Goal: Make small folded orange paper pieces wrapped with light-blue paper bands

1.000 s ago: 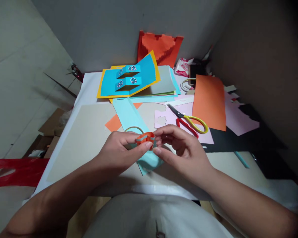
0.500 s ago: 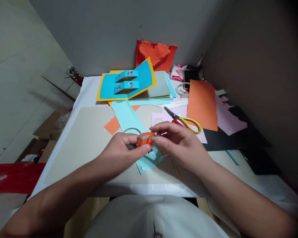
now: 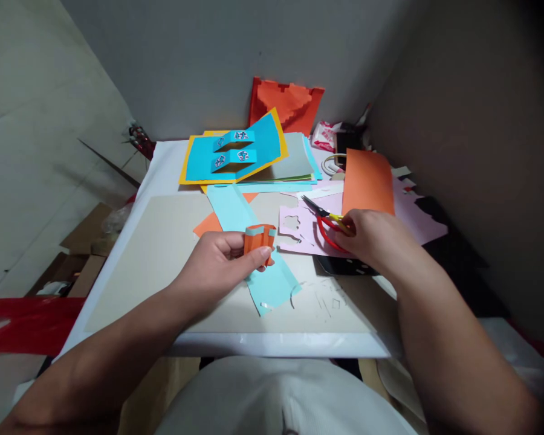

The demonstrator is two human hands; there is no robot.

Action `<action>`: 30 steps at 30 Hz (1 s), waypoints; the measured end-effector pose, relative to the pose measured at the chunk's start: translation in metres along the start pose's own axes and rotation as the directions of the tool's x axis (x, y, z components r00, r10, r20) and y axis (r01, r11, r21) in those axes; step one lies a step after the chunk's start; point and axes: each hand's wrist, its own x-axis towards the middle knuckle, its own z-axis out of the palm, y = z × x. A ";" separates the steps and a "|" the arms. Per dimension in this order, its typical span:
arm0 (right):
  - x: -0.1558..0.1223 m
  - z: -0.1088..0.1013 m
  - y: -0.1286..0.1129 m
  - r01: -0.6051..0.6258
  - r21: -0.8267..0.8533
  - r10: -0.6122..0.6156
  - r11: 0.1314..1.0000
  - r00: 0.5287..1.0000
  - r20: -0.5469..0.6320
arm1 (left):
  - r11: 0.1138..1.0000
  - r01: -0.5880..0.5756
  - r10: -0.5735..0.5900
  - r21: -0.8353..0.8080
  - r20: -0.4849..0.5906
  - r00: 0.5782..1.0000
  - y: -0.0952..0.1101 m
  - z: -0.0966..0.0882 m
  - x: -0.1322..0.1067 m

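In my left hand (image 3: 224,260) is a small folded piece of orange paper (image 3: 255,241) with light-blue strips along its top edge, pinched between thumb and fingers. Beneath it lies a long light-blue paper strip (image 3: 276,290). My right hand (image 3: 372,241) closes on the handles of the scissors (image 3: 329,225), one handle red and one yellow, while their dark blades point up and left over a pink sheet with cut-out shapes (image 3: 308,244). Part of the yellow handle is hidden by my fingers.
A blue and yellow pop-up card (image 3: 263,145) stands half open on stacked paper at the back. Behind it leans a red paper piece (image 3: 290,106). An orange sheet (image 3: 367,178) and a roll of tape (image 3: 329,164) lie at the right. Thin paper scraps (image 3: 335,302) are near the front.
My right hand has left the orange paper, moved right and taken hold of the scissors' handles. The orange paper stays in my left hand, now more upright.
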 end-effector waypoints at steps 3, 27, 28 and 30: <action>-0.001 -0.007 0.000 -0.005 0.122 0.011 0.992 0.998 -0.054 | 1.000 -0.019 0.020 0.014 -0.023 1.000 0.000 -0.001 -0.001; -0.053 0.000 -0.077 -0.097 0.988 -0.271 0.118 0.954 0.127 | 0.997 0.018 -0.035 0.074 0.235 0.971 0.000 0.004 0.000; -0.053 0.000 -0.077 -0.118 0.987 -0.272 0.110 0.951 0.145 | 0.998 0.045 -0.051 0.031 0.233 0.971 0.000 0.003 0.000; -0.052 0.000 -0.077 -0.144 0.985 -0.275 0.099 0.947 0.166 | 0.995 0.097 -0.087 -0.020 0.277 0.957 0.000 0.001 0.000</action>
